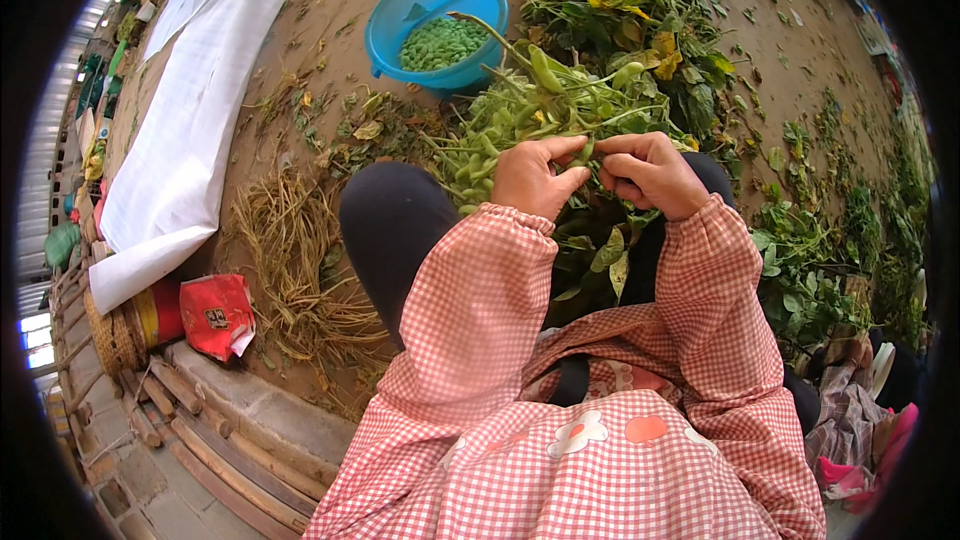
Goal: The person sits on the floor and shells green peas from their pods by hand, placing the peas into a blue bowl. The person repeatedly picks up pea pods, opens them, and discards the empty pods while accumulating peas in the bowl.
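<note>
Both hands meet above a bundle of soybean stalks [540, 109] with green pods and leaves, lying across my knees. Between the fingertips is a single green soybean pod [584, 153]. My left hand [534, 174] pinches it between thumb and forefinger. The fingertips of my right hand [651, 174] grip the pod's other side, with the remaining fingers curled in. Just past the bundle, a blue plastic basin [386, 22] stands on the ground, holding shelled green beans [442, 43].
Pulled plants [630, 7] are heaped ahead, with more greenery [810, 292] on the right. Dry stalks [300, 270] lie left of my knee, near a red bag [217, 315], a white sheet [180, 120] and wooden poles [240, 472]. Part of another person [844, 405] shows at far right.
</note>
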